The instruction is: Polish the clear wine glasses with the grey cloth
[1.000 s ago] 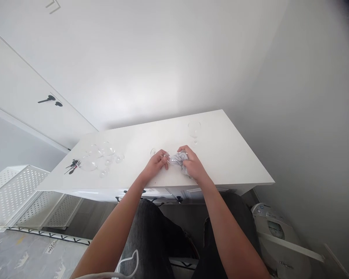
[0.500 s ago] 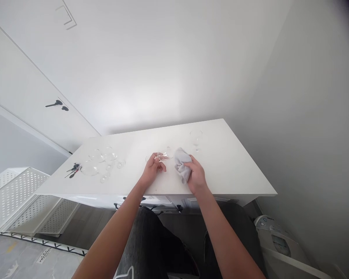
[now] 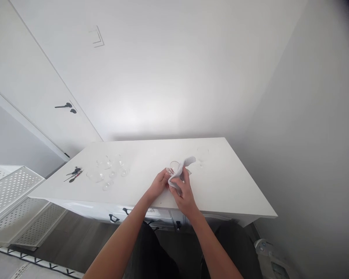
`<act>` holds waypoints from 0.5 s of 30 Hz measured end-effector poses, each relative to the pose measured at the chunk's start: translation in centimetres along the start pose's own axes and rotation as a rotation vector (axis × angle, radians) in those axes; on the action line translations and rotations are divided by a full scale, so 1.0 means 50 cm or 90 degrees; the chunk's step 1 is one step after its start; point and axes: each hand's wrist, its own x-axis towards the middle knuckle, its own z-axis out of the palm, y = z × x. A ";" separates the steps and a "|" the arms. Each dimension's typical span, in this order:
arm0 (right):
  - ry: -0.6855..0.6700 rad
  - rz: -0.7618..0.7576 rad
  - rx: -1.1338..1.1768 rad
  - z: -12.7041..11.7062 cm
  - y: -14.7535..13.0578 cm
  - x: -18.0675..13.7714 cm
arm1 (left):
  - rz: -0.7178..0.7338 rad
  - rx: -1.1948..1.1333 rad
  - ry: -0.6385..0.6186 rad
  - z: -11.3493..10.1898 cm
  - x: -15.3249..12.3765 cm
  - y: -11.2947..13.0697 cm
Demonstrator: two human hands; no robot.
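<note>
My two hands are holding one cloth, one glass, another glass is sitting near the cabinet's far right corner, three more glasses are clustering toward its left edge

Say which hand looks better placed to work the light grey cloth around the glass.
Probably the right hand: its fingers already hold the cloth at the glass, while the left hand supports the glass from the other side.
</note>
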 end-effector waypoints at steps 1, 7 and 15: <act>0.006 -0.010 -0.037 0.002 0.005 -0.001 | 0.006 -0.009 -0.009 -0.001 -0.001 0.002; 0.032 -0.105 -0.326 -0.020 0.026 0.026 | 0.054 -0.045 -0.029 -0.004 0.000 0.002; 0.035 -0.132 -0.211 0.022 -0.028 0.090 | -0.061 0.004 -0.040 0.000 -0.006 -0.041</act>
